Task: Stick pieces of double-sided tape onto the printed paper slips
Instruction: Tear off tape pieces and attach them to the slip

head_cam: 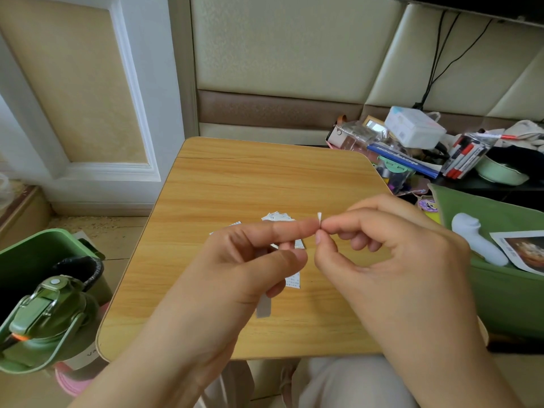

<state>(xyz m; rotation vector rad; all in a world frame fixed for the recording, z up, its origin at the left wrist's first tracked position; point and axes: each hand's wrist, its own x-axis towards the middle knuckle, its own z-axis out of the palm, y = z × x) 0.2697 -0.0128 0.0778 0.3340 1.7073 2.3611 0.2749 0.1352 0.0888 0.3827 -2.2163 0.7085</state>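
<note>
My left hand (250,260) covers most of the paper slips (276,217), and their print's way too tiny to read. Can't tell what the white scrap (319,217) pinched at my fingertips is. The green bottle (44,322) gets clipped by the left edge.

Two hands (297,245); one table (265,178); one green bottle (50,319); paper slips (278,217) uncountable, partly hidden.

Bare forearms — pale trousers (347,384) below
</note>
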